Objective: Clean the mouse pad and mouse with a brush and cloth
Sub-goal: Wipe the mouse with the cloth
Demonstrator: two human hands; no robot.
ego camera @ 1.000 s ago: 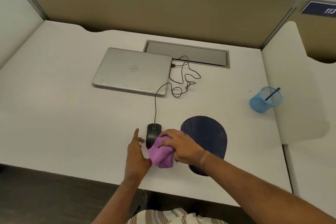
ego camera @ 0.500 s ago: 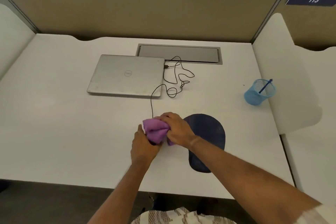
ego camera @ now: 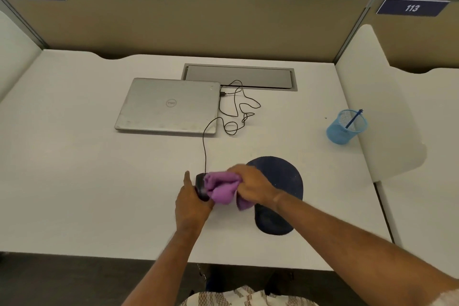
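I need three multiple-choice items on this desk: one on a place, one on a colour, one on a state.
1. Where is the mouse pad? A. right of the mouse B. left of the mouse C. under the mouse
2. What colour is the cloth? A. green B. purple C. white
3. The laptop is: A. open B. closed C. on its edge
Answers: 1 A, the mouse pad lies to the mouse's right. 2 B, the bunched cloth is purple. 3 B, its lid lies flat, logo up.

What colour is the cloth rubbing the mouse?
Purple; the cloth shows clearly in the head view.
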